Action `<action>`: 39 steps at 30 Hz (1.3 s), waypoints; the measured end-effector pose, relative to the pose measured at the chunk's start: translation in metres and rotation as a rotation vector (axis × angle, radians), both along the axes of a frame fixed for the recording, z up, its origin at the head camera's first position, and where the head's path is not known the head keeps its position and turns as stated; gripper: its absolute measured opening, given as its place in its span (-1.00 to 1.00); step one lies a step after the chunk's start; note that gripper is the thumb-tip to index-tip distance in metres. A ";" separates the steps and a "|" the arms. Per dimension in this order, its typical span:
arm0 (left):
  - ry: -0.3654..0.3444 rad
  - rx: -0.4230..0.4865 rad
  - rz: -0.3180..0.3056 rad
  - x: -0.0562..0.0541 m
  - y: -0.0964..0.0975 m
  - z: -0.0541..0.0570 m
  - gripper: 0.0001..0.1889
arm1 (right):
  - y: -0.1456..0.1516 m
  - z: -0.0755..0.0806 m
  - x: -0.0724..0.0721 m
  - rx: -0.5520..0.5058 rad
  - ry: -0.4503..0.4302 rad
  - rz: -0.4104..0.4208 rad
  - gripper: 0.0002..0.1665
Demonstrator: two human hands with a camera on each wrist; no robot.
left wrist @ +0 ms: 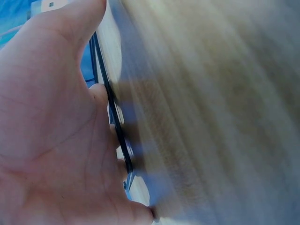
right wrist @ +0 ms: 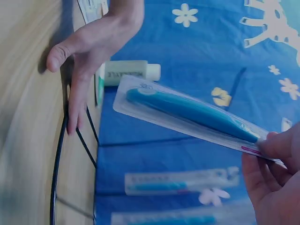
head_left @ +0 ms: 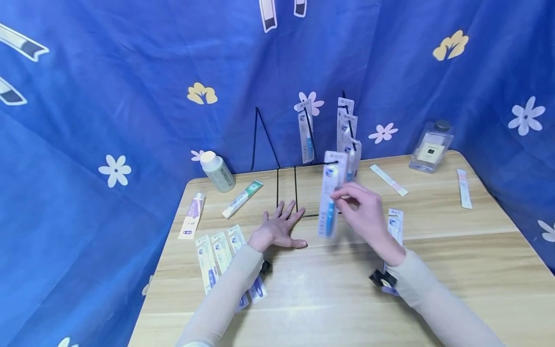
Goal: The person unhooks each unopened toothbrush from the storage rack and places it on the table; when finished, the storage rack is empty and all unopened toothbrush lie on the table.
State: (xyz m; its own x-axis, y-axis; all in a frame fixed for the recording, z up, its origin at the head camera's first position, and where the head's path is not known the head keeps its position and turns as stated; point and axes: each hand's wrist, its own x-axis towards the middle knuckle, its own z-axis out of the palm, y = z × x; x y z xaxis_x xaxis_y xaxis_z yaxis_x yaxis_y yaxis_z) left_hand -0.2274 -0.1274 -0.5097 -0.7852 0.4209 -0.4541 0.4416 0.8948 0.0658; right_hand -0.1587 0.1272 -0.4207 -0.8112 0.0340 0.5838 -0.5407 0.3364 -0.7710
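"Where is the toothbrush in your grip?"

"Near the centre of the frame: the thumb and fingers of your right hand (head_left: 364, 212) pinch the right side of a long, clear-and-white blister pack with a blue toothbrush (head_left: 327, 207), held nearly upright before a black metal wire rack (head_left: 296, 188). Whether a hook passes through the pack, we cannot tell."

"And your left hand (head_left: 282, 230)?"

"Left of centre, palm down, fingers spread wide over the wire at the rack's base."

"What hangs behind your work?"

"Similar blue-handled packs (head_left: 305, 130), one at upper centre, a cluster to its right."

"And around you?"

"Three slim packs with purple toothbrushes (head_left: 222, 251) lie lower left, partly hidden by your pale sleeve (head_left: 225, 299); a grey, white-capped bottle (head_left: 220, 176) stands above them in the frame, a transparent, black-capped bottle (head_left: 430, 148) upper right."
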 end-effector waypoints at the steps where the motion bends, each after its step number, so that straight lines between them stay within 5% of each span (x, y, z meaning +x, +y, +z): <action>1: -0.002 0.001 -0.001 0.000 0.000 0.000 0.14 | 0.009 0.000 0.008 0.003 -0.018 -0.005 -0.74; 6: 0.005 0.002 0.002 -0.001 0.000 0.001 0.14 | 0.064 -0.008 0.038 0.093 -0.137 -0.108 -0.73; 12: 0.011 0.004 0.001 -0.003 -0.001 0.002 0.16 | 0.134 -0.040 0.053 0.253 -0.363 -0.285 -0.86; 20: 0.003 0.002 0.006 -0.004 -0.001 -0.001 0.17 | 0.171 -0.090 0.059 0.396 -0.668 -0.202 -0.86; 30: -0.009 0.016 0.000 -0.001 0.002 -0.004 0.16 | 0.180 -0.107 0.051 0.451 -0.707 -0.143 -0.89; 39: -0.001 0.016 0.000 0.000 0.001 -0.004 0.15 | 0.176 -0.094 0.044 0.666 -0.721 -0.138 -0.90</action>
State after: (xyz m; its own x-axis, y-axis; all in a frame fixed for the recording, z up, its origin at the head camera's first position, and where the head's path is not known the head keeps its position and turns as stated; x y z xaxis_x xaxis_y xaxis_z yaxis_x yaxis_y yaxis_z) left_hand -0.2279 -0.1262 -0.5139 -0.7846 0.4283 -0.4482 0.4417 0.8935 0.0807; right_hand -0.1151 0.3030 -0.5151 -0.9935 -0.0008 -0.1141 0.0603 0.8452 -0.5310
